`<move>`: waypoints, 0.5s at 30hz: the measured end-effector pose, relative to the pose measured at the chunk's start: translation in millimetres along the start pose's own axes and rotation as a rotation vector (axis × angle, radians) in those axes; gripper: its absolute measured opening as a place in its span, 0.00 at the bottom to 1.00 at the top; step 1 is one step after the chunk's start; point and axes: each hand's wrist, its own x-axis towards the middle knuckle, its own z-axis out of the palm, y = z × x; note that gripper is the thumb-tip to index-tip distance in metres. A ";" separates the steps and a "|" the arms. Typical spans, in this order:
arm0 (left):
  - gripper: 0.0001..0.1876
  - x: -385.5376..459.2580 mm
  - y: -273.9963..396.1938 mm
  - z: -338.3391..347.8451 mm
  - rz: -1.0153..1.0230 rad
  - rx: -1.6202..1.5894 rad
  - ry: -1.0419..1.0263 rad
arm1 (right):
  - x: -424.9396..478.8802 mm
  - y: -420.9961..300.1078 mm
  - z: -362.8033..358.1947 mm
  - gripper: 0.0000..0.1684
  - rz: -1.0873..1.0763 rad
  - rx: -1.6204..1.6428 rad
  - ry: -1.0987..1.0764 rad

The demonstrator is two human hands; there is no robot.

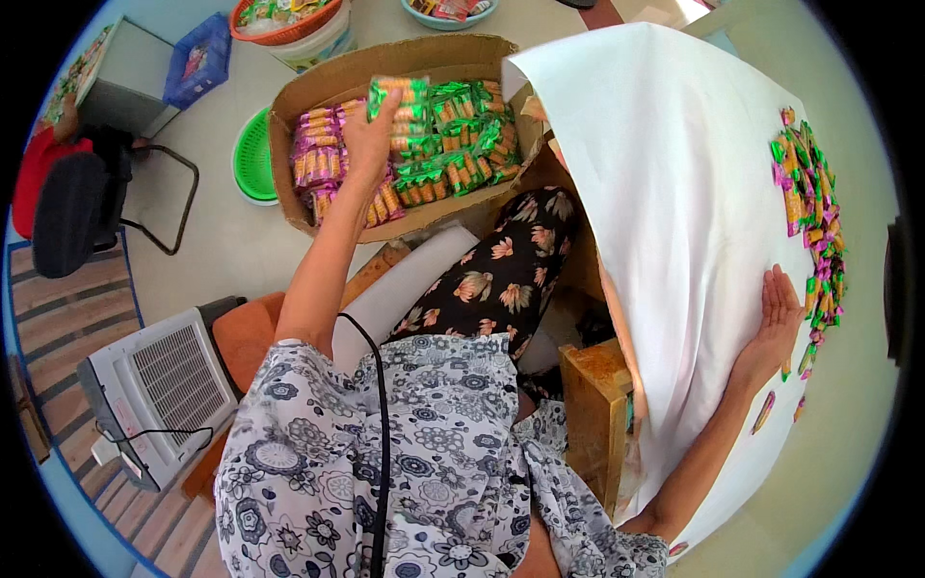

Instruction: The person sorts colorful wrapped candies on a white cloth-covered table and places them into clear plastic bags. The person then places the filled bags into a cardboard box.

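Observation:
My left hand [370, 141] grips a green-wrapped packet of small orange-brown snack sticks [409, 119], held over an oval cardboard box [289, 195]. Inside the box, purple-wrapped snack packets [318, 165] fill the left part and green-wrapped ones [462, 170] fill the right. Flat on a white cloth [672, 188] lies my right hand [777, 307], empty, its fingers extended. Just beyond its fingertips, a long pile of loose small snacks in green and purple wrappers [816, 217] runs along the cloth's far side. A few single pieces [763, 413] lie nearer me.
A green plastic basket [254, 159] stands left of the box. Behind are an orange basket [289, 25] on a bucket, a blue basin [448, 18] and a blue crate [196, 61]. At left are a chair [72, 202] and an air cooler [166, 383]. A wooden post [596, 412] supports the cloth's near side.

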 end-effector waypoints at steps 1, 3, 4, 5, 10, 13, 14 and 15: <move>0.20 2.3 -13.8 -3.8 -0.078 0.040 -0.005 | -2.1 -2.6 1.6 0.37 -0.005 -0.029 -0.005; 0.20 5.7 -43.3 2.7 -0.140 0.070 -0.012 | -4.2 -3.1 0.5 0.36 -0.015 -0.066 -0.010; 0.19 4.7 -56.8 6.4 -0.173 0.086 -0.013 | -4.8 -2.8 -1.9 0.36 -0.021 -0.074 -0.015; 0.19 5.3 -73.2 8.4 -0.198 0.176 -0.091 | -5.0 -3.2 -3.8 0.36 -0.026 -0.081 -0.018; 0.21 9.7 -123.5 32.5 -0.296 0.520 -0.511 | -7.2 -7.2 -1.5 0.33 -0.018 -0.152 0.006; 0.24 16.8 -144.1 55.8 -0.126 0.738 -0.609 | -8.0 -9.5 -0.6 0.33 -0.023 -0.202 0.015; 0.24 19.6 -149.8 63.0 -0.107 0.783 -0.621 | -8.1 -10.3 0.0 0.33 -0.025 -0.220 0.015; 0.24 21.9 -150.1 72.1 -0.128 0.790 -0.677 | -8.9 -11.6 0.7 0.33 -0.018 -0.235 0.023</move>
